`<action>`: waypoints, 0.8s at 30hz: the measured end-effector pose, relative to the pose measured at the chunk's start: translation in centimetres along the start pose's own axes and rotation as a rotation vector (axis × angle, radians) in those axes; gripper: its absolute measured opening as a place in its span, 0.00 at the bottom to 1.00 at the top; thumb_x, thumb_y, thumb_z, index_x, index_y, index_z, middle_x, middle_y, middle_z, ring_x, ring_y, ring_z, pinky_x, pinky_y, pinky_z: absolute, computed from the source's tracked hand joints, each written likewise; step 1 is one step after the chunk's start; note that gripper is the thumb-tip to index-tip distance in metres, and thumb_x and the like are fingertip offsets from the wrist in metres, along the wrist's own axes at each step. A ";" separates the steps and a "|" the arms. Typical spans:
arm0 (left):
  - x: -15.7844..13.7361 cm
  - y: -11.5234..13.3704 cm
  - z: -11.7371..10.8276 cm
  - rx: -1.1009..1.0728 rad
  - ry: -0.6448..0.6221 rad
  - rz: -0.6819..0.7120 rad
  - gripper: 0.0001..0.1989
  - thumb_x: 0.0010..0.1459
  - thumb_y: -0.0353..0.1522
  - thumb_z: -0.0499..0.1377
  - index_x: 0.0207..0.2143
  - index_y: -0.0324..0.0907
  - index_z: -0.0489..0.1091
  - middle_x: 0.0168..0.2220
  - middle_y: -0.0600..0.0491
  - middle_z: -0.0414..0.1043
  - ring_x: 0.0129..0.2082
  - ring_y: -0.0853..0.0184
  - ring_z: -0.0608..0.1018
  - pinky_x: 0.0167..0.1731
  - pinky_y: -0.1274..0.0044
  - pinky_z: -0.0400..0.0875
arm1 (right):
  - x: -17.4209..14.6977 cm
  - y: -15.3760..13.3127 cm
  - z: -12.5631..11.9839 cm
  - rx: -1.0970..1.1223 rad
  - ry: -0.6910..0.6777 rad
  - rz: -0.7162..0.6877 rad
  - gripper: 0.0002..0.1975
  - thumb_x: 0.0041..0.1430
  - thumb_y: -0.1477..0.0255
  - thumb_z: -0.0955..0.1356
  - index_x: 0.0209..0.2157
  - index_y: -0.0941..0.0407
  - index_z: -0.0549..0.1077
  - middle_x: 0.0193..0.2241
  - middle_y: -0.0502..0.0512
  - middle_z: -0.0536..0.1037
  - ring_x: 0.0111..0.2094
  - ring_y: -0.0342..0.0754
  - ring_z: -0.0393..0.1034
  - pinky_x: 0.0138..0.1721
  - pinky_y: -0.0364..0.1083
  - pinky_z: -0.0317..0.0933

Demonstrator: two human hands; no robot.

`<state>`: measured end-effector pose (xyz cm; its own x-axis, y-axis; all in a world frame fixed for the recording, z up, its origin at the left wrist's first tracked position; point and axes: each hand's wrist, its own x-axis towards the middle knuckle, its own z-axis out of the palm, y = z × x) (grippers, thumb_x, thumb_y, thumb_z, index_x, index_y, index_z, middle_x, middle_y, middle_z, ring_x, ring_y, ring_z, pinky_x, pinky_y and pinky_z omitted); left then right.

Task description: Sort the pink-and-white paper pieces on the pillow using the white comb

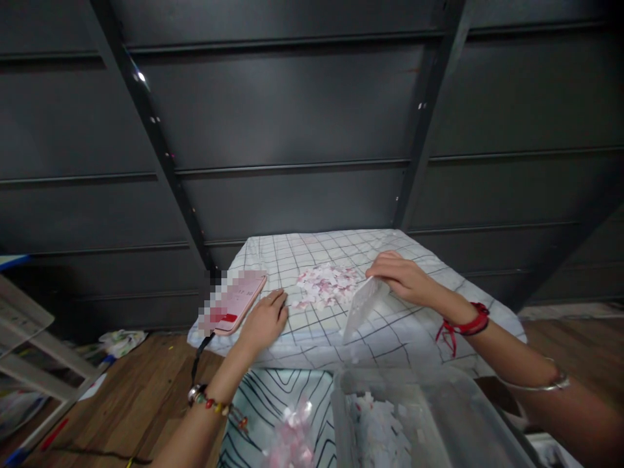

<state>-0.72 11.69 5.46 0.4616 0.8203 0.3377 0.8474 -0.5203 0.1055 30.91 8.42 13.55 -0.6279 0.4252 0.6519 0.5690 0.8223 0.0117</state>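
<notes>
My left hand [266, 320] lies on the checked cloth with its fingers stretched out and nothing in it. Just left of it is a pink phone [238, 300], partly blurred out. My right hand [400, 278] pinches the top of a thin, whitish, translucent flat piece [361, 308]; whether it is a bag or a plastic sheet I cannot tell. It hangs tilted at the front part of the cloth, its lower end towards the bin. Between my hands is a loose pile of small white and pink paper-like pieces [327, 286].
A white checked cloth [292, 250] covers the low table against dark metal panels [292, 110]. In front stand a patterned tray [253, 403] holding pink clear packets [292, 435] and a clear plastic bin [439, 403] with white pieces [377, 429]. A pale rack [43, 344] stands left.
</notes>
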 end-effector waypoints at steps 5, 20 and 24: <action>0.1 0.0 0.0 0.019 0.006 0.012 0.20 0.62 0.32 0.45 0.52 0.34 0.65 0.55 0.43 0.64 0.55 0.60 0.67 0.56 0.69 0.60 | -0.1 -1.0 0.2 -0.109 0.071 0.033 0.14 0.56 0.82 0.57 0.36 0.55 0.70 0.27 0.51 0.72 0.32 0.45 0.64 0.38 0.48 0.57; 1.0 3.1 -1.8 -0.032 0.035 0.177 0.21 0.61 0.30 0.48 0.57 0.38 0.57 0.60 0.42 0.56 0.59 0.57 0.61 0.56 0.64 0.60 | -2.9 -2.0 -1.3 -0.313 0.095 0.090 0.15 0.53 0.84 0.57 0.37 0.56 0.70 0.27 0.52 0.72 0.31 0.46 0.64 0.37 0.48 0.56; 0.9 5.0 -1.2 -0.151 -0.049 0.254 0.28 0.60 0.35 0.51 0.61 0.37 0.48 0.63 0.41 0.47 0.63 0.58 0.51 0.59 0.64 0.53 | -2.9 -2.5 -1.2 -0.249 0.102 0.071 0.16 0.54 0.83 0.57 0.37 0.55 0.70 0.25 0.51 0.72 0.30 0.45 0.64 0.38 0.48 0.57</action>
<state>3.60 9.54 7.44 0.6695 0.6677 0.3256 0.6560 -0.7370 0.1627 32.00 4.67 12.53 -0.5326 0.4277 0.7304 0.7304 0.6683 0.1412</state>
